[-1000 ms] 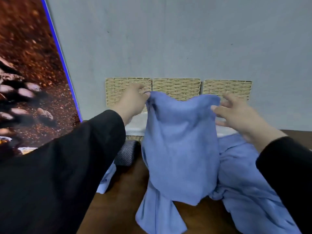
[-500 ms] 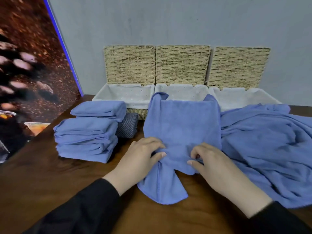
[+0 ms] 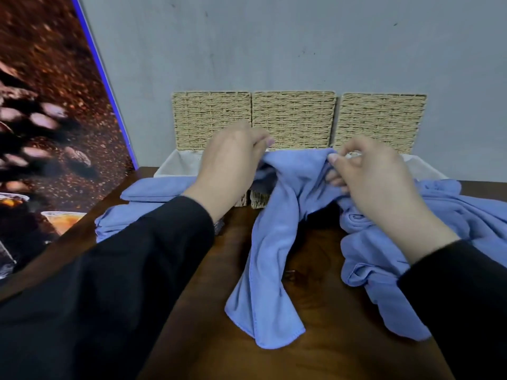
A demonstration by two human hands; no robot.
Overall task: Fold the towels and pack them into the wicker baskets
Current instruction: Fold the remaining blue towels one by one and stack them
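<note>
Head view: left hand [image 3: 233, 160] and right hand [image 3: 375, 176] each pinch the blue towel's [image 3: 271, 259] top edge, near the wicker baskets [image 3: 293, 119].

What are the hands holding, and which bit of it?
Both hold one blue towel by its top edge: the left hand pinches one end, the right hand the other. The rest hangs down onto the table.
</note>
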